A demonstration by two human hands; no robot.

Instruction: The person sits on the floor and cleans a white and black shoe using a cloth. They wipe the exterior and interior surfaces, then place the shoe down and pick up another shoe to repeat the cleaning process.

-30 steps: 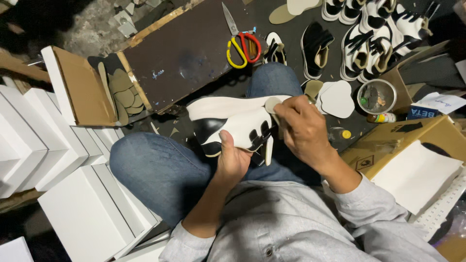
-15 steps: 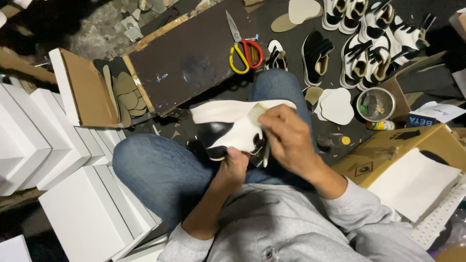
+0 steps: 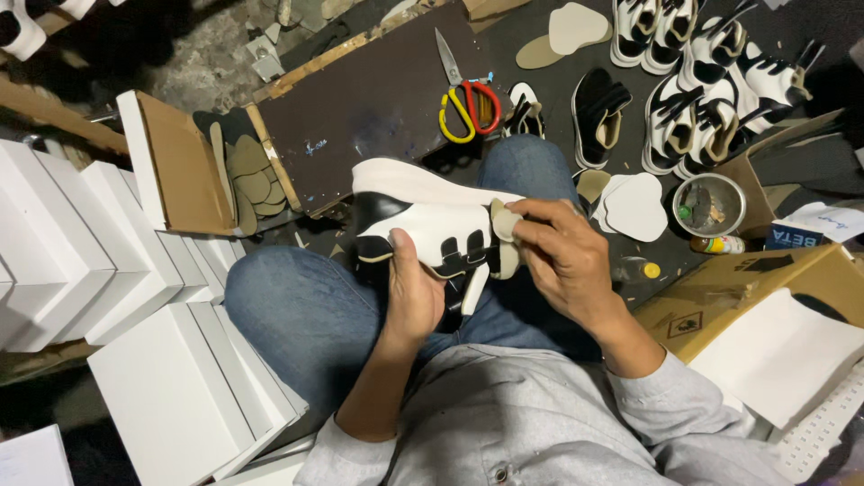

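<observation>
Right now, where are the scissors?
In the head view, the scissors lie on the dark board, above the held shoe, left of the black sandal.

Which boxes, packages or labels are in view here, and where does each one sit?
White boxes: stacked rectangular cartons, left of the person's knee.
Open box lid: upper left, white outside, brown inside.
Brown carton: lower right, with a black diamond label.
Blue packet: right edge, small, white lettering.
White sheet: lying on the brown carton.

white boxes [image 3: 171, 396] crowd left, dark board [image 3: 378, 99] seemingly bare
</observation>
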